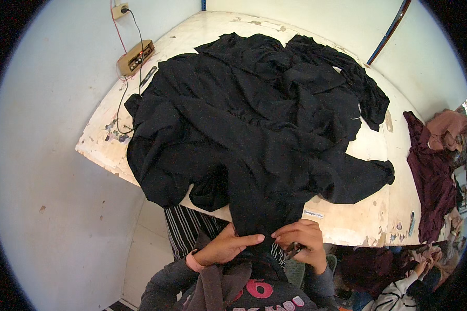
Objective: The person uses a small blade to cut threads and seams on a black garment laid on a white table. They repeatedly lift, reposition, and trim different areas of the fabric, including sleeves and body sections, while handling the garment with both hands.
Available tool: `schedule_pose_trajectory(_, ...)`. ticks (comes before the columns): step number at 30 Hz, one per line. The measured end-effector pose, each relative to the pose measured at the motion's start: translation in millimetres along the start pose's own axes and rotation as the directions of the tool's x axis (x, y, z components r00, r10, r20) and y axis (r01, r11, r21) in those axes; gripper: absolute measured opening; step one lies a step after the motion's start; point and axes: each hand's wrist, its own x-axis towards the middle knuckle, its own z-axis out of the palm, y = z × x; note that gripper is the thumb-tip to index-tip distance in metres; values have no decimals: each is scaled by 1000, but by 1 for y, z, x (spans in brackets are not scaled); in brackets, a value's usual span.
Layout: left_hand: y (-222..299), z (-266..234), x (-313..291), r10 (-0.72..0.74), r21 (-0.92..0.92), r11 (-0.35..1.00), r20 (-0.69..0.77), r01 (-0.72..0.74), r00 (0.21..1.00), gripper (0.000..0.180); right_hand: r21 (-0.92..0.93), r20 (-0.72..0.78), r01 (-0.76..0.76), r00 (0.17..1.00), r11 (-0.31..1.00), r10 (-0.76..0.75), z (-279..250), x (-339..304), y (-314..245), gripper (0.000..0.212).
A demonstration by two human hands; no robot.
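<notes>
A large black cloth garment lies in a crumpled heap over most of the pale table, and part of it hangs over the near edge toward me. At that hanging end, my left hand grips the cloth's left side with its thumb laid across the top. My right hand pinches the right side of the same end between thumb and fingers. Tucked in the right palm is a small dark tool, mostly hidden by the fingers, so its kind does not show clearly.
A brown box with knobs and a cable stands at the table's far left, beside a slim black tool. A small white label lies near the front edge. Maroon cloth drapes over the right edge. Another person works at lower right.
</notes>
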Motion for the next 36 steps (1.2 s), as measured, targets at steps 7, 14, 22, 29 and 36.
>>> schedule_pose_trajectory(7,36,3,-10,280,41,960,-86,-277,956,65,-124,-450,-298,867,946,214,3,6,29,64)
schedule_pose_trajectory(14,60,-14,-33,545,75,836,-1,-543,839,65,-449,-726,-804,583,389,366,-95,-9,105,39)
schedule_pose_trajectory(22,66,-42,-24,678,-132,731,29,-669,735,50,-698,-660,-639,749,323,56,-162,176,59,40)
schedule_pose_trajectory(29,99,-71,-40,748,180,611,-453,-771,486,54,-567,-264,20,942,824,-205,-79,216,56,48)
schedule_pose_trajectory(36,97,-72,-34,993,999,17,-14,28,-114,64,-324,22,-98,994,941,111,-27,123,59,22)
